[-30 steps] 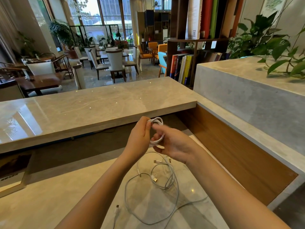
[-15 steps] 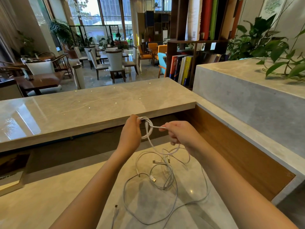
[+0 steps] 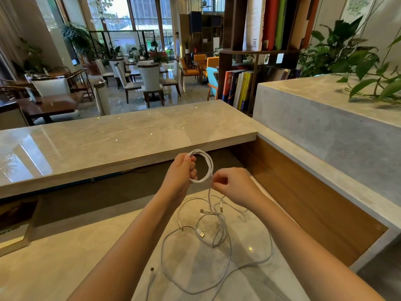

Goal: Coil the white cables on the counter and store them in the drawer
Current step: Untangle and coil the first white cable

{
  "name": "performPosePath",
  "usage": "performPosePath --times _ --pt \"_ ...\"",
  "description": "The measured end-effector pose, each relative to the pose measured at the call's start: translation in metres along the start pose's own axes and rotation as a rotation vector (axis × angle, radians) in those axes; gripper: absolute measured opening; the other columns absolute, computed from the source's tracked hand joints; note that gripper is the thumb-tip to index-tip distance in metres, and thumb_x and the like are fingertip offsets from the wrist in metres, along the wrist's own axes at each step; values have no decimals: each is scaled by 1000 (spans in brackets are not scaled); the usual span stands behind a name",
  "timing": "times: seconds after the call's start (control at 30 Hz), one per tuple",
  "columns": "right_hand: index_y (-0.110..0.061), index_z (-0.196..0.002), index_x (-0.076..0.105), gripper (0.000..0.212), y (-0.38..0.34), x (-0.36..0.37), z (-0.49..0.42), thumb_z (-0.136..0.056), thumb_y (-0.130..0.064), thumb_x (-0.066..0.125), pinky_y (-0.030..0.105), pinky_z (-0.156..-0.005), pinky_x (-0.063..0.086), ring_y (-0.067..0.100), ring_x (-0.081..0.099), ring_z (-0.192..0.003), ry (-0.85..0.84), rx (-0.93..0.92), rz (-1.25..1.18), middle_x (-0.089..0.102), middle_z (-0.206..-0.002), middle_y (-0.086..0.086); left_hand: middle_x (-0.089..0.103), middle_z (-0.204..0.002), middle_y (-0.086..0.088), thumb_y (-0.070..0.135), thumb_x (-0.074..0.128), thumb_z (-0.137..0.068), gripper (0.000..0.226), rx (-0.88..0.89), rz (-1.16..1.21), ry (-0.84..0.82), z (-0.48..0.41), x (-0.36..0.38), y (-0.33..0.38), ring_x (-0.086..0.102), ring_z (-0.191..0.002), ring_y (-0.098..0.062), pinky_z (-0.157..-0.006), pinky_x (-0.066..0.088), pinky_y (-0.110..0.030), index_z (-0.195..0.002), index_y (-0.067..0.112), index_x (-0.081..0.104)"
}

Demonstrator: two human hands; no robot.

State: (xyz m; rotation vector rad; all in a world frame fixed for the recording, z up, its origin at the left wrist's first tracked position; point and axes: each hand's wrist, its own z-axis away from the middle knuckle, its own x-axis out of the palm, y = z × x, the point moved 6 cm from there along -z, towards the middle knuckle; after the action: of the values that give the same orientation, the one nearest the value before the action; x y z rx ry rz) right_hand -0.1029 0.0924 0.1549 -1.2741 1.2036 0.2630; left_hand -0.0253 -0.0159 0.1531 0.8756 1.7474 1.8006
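Since the earlier frame the right hand point(image 3: 232, 185) has swung back in toward the left, and the white coil point(image 3: 202, 166) now reads as a rounder, fuller ring of several turns. Largest to smallest: lower counter point(image 3: 76, 257) carries the loose cables point(image 3: 217, 242), tangled, plugs free; above it the left hand point(image 3: 182, 170) is closed round the coil's left side, right hand pinching the trailing strand at its lower edge. Step judged: mid-coiling of the first cable; next calls for feeding another loop without dragging the tangle; no drawer in view.
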Motion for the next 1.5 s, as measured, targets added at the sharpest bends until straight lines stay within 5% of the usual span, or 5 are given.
performPosePath --times 0.23,0.63,0.83,1.1,1.5 --pt "-12 -103 63 18 -11 4 4 -86 -7 60 20 -71 55 10 69 -81 -50 124 -747 71 -91 5 49 -81 -2 26 27 -102 26 148 -293 132 6 -2 4 45 -69 -12 -64 39 -28 -98 14 49" --pt "-19 -100 60 13 -21 -4 9 -92 -12 52 4 -63 45 -3 66 -78 83 98 -796 71 -86 -5 57 -90 -4 27 26 -102 23 206 -398 144 10 4 3 55 -76 -14 -66 46 -26 -107 17 46" --pt "-10 -88 68 17 4 7 9 -84 -8 52 28 -71 43 13 57 -78 84 343 -921 66 -72 -3 62 -102 -12 18 38 -100 27 -38 178 -76 7 7 -15 61 -86 -20 -76 53 -29 -122 11 53" --pt "-13 -77 69 21 16 12 7 -89 -12 51 27 -61 35 15 44 -70 127 519 -963 52 -71 3 47 -62 -3 17 46 -89 26 -210 656 -248 14 16 -17 44 -64 -15 -75 39 -30 -106 2 57" --pt "-13 -86 69 19 23 19 7 -90 -15 51 32 -70 39 18 46 -77 127 475 -952 55 -77 6 50 -74 -3 10 38 -98 28 -17 116 -95 9 7 -21 54 -65 -11 -84 49 -38 -119 9 56"
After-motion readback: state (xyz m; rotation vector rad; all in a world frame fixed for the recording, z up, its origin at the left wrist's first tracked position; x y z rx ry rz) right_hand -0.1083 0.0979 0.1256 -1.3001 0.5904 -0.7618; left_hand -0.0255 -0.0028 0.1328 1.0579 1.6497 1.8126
